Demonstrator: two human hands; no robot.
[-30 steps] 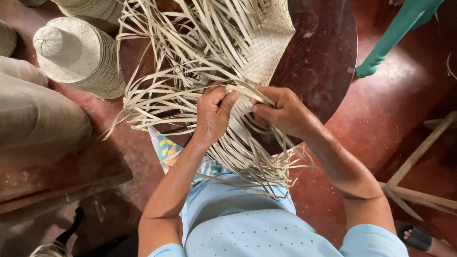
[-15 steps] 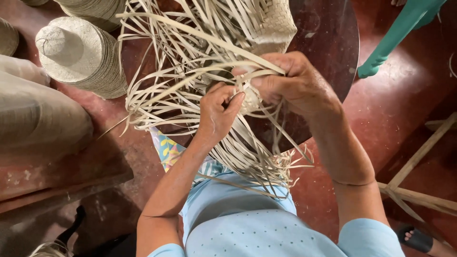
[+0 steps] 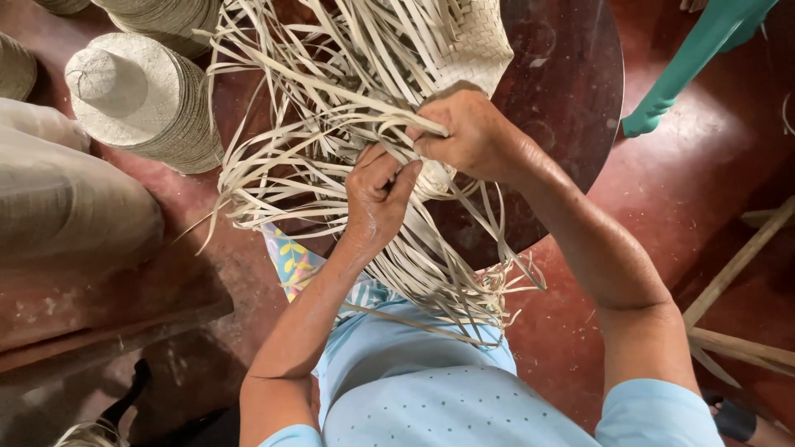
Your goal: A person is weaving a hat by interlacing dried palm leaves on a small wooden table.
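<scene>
Red polished floor (image 3: 696, 165) all around, with a dark round bench (image 3: 571, 91) in the middle carrying a half-woven straw piece (image 3: 472, 37). Its loose pale strips (image 3: 315, 124) fan out over the edge and down toward the person's lap. To the left sits a stack of finished woven hats (image 3: 141, 99).

Looks like the weaving step is mid-go. The left hand (image 3: 377, 199) has its grip pinched closed on a few strips right at the working edge. The right hand (image 3: 468, 132) is curled over the woven part just beside it, fingers closed on strips too, the two hands almost touching.

My guess: the next move needs one strip picked out of that tangle and crossed over its neighbours while the other hand keeps the weave tight. Tricky bit is not letting the already crossed strips slip loose.
</scene>
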